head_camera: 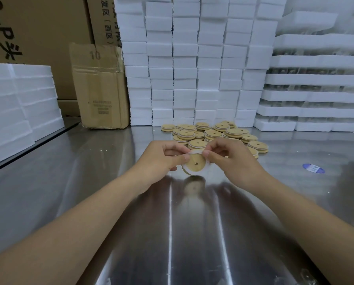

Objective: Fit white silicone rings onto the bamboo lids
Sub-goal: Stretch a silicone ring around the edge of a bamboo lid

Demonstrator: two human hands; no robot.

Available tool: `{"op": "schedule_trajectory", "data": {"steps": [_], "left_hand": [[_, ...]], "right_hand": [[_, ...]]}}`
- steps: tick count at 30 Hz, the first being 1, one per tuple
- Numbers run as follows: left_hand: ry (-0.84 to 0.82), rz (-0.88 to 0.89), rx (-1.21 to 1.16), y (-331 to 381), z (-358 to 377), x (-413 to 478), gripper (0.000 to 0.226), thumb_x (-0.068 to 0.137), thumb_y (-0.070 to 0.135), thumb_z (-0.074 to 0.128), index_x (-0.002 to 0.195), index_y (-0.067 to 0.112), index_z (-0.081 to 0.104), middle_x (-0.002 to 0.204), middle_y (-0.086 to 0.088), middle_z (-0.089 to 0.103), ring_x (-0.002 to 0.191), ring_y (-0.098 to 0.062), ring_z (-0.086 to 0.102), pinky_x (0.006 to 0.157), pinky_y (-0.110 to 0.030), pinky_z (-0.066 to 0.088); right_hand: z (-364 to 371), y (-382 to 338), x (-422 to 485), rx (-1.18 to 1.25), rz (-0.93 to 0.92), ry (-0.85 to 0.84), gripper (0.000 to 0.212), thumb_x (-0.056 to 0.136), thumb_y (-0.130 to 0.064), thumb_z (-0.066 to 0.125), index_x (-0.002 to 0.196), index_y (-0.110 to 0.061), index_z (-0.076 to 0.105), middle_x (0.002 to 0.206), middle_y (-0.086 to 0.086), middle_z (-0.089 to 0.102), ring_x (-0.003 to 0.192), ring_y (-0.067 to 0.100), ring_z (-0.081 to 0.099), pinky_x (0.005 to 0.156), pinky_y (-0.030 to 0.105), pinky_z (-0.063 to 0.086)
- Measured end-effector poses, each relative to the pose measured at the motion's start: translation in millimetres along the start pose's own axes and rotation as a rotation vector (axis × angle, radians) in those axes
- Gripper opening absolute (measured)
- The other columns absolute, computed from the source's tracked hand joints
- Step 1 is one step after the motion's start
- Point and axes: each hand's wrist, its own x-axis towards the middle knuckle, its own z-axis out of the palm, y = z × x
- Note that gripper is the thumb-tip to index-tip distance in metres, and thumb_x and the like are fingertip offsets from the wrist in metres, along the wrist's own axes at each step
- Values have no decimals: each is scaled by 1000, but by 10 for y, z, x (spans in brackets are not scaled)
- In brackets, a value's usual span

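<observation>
On the steel counter [89, 182], just in front of the pile of lids [213, 133], left hand [161, 161] and right hand [233, 159] both pinch a bamboo lid [195, 163] with its white ring [206, 170] looking partly on, so I'd pin one side and roll the rest round evenly.

Both bare forearms enter from the lower corners and converge at the centre. The left hand [163, 159] grips a bamboo lid [196, 163], thumb on its left edge and fingers curled behind. The right hand [230, 159], knuckles up, pinches the white silicone ring [194, 151] at the lid's upper rim between thumb and forefinger.
</observation>
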Motion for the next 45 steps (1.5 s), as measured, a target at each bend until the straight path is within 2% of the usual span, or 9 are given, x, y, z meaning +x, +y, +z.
{"op": "schedule_trajectory", "data": {"steps": [6, 12, 16, 19, 23, 33, 36, 40, 45], "left_hand": [[-21, -56, 17, 3, -53, 5, 7, 90, 19, 86, 93, 22, 80, 90, 0, 84, 84, -4, 76, 84, -32, 58], [-38, 26, 24, -8, -40, 14, 12, 86, 14, 89, 89, 23, 82, 91, 1, 84, 83, -5, 74, 73, -19, 56], [-27, 28, 21, -5, -56, 24, 13, 86, 11, 88, 93, 20, 83, 93, 0, 84, 87, -8, 75, 77, -25, 57], [-8, -7, 18, -9, -74, 31, 12, 86, 14, 89, 94, 20, 83, 93, -1, 84, 90, -11, 75, 82, -31, 58], [-16, -53, 24, -9, -101, 42, 9, 85, 21, 90, 91, 22, 83, 93, 2, 84, 90, -6, 75, 80, -28, 57], [-63, -92, 5, -19, -156, 56, 5, 86, 21, 89, 90, 19, 85, 96, -2, 84, 95, -8, 77, 78, -22, 59], [-86, -93, -3, -19, -175, 64, 2, 87, 19, 88, 88, 20, 86, 96, -1, 84, 94, -7, 78, 80, -22, 61], [-89, -99, -35, -38, -188, 78, 2, 88, 15, 87, 89, 17, 86, 96, -3, 84, 92, -10, 78, 83, -25, 63], [-87, -103, -76, -51, -185, 86, 5, 89, 13, 86, 86, 17, 87, 95, -6, 83, 92, -15, 79, 82, -29, 65]], "right_hand": [[2, -3, 1, -15, 9, 3, 11, 99, -12, 72, 89, -7, 73, 86, 11, 75, 89, 33, 69, 90, 49, 56], [-36, -6, 1, 10, 1, 1, 11, 99, -10, 71, 90, -5, 73, 87, 13, 75, 88, 32, 69, 86, 46, 54], [-55, -9, 5, -4, 2, -30, 11, 99, -12, 72, 89, -7, 74, 86, 8, 75, 86, 27, 70, 84, 36, 54], [-59, 3, 1, -36, -1, -59, 11, 99, -14, 73, 89, -10, 74, 84, -2, 72, 79, 10, 66, 77, 20, 50], [-63, -10, 0, -49, -3, -69, 11, 100, -13, 71, 91, -8, 74, 85, -1, 72, 75, 3, 64, 72, 9, 46], [-74, -31, -12, -12, 20, -109, 15, 103, -11, 66, 92, -2, 72, 81, -1, 70, 74, 7, 60, 74, 14, 46], [-79, -48, -16, -29, 22, -125, 16, 104, -13, 66, 92, -4, 72, 84, 5, 72, 76, 11, 59, 73, 18, 45], [-70, -71, -25, -49, 30, -117, 16, 104, -13, 66, 93, -3, 72, 91, 14, 74, 76, 12, 59, 71, 14, 44], [-63, -65, -17, -56, 45, -110, 16, 104, -13, 65, 94, -3, 72, 84, 4, 70, 68, 4, 55, 66, 12, 41]]}}
